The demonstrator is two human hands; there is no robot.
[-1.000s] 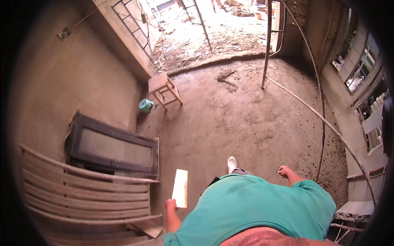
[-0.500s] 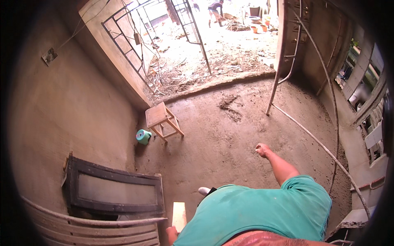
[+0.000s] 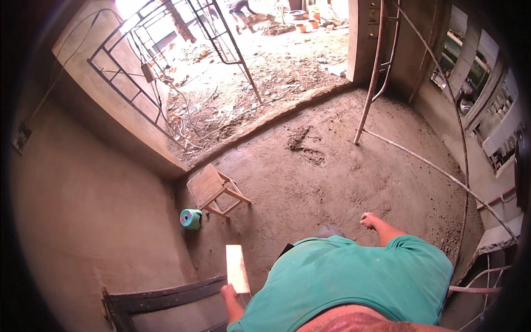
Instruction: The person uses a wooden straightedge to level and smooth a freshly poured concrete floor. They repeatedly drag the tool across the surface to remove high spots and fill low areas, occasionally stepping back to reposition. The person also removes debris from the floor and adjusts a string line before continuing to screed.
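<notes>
My left hand (image 3: 229, 293), low in the picture, is wrapped round the edge of a pale, flat wooden board (image 3: 236, 268). The board stands out beyond the fingers, and its lower end goes behind my sleeve. My right hand (image 3: 369, 220) hangs out to the right above the wet grey mortar floor (image 3: 271, 210). Its fingers are curled closed, and anything inside them is hidden. A small ridge of loose mortar (image 3: 306, 145) lies on the floor farther ahead.
A wooden stool (image 3: 213, 188) and a teal tub (image 3: 191, 219) stand by the left wall. A dark-framed panel (image 3: 171, 299) is at lower left. Poles (image 3: 426, 160) cross the right side. Beyond the sill (image 3: 271, 124) are rubble, a metal frame (image 3: 221, 41) and another person (image 3: 240, 8).
My view has turned, and the stool sits lower in it. My left hand and the board have come higher into sight. My right arm is drawn closer to my body.
</notes>
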